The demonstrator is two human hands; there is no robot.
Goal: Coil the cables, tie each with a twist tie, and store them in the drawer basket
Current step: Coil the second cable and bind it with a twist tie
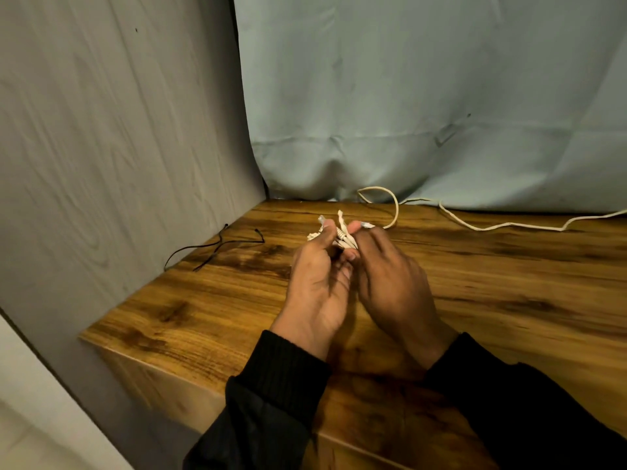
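Observation:
Both hands meet above the middle of the wooden table [492,283]. My left hand [319,276] and my right hand [386,279] pinch a small white cable bundle [341,232] between their fingertips, with white ends sticking up above the fingers. I cannot tell whether a twist tie is among those ends. A longer white cable [475,222] trails from the bundle, loops near the curtain and runs off to the right edge. Two thin black twist ties [217,245] lie on the table at the far left by the wall. No drawer basket is in view.
A grey wood-grain wall panel [118,147] bounds the table on the left. A pale blue curtain [424,96] hangs behind it. The table's near-left corner [88,337] drops to a pale floor.

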